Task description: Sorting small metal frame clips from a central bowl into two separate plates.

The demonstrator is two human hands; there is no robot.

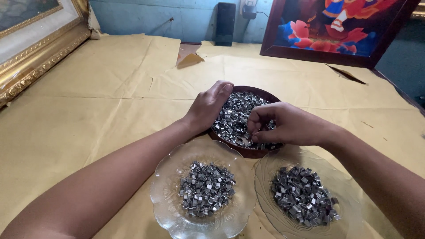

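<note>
A dark brown bowl (259,90) full of small shiny metal clips (237,114) sits mid-table. My left hand (208,106) cups the bowl's left rim, fingers curled over the edge. My right hand (283,124) hovers over the clips in the bowl, fingertips pinched together among them; whether a clip is between them is hidden. In front stand two clear glass plates: the left plate (166,194) holds a heap of clips (206,188), the right plate (270,172) holds another heap (303,199).
Yellow-brown paper (102,102) covers the table, torn in places. A gilded picture frame (35,57) leans at far left. A dark-framed colourful picture (336,28) leans at the back right. A black box (225,23) stands against the blue wall.
</note>
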